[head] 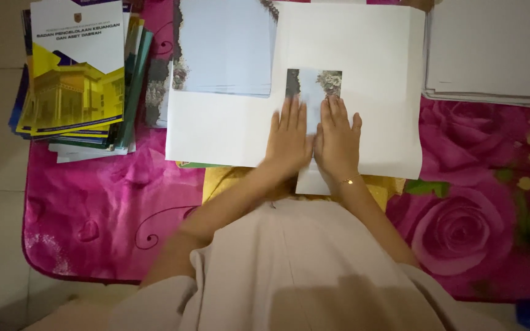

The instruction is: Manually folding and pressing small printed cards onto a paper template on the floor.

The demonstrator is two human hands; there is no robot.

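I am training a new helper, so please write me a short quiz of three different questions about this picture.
1. True or false: both hands lie flat on the folded sheet.
2. What lies under the big white paper? A) pink rose cloth B) bare wood C) glass
3. On which side of the picture is the booklet stack?

Key:
1. True: left hand and right hand press it, palms down.
2. A, the cloth.
3. The left.
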